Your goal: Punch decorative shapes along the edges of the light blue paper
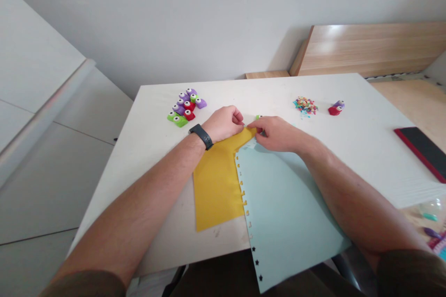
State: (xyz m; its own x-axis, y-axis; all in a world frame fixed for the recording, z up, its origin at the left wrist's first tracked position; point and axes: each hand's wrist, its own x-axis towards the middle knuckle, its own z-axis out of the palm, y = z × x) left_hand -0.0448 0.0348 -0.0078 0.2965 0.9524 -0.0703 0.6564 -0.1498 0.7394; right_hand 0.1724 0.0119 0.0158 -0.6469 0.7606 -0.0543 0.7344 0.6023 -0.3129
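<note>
My yellow paper sheet and pale-blue paper sheet look matt, the white tabletop smooth, the long wood-grained board at upper right glossy.

1. Surface: white, dark smudges near its front edge.
2. Flat dark slab, red along one long edge; lies slantwise on the surface, far right, cut by frame.
3. Wall: plain, pale grey, behind.
4. Wood-grain panel, upper right; small wooden ledge beside it.
5. White cabinet, left, pale rail running slantwise.
6. Lower right: clear rounded item, purple object near it.
</note>
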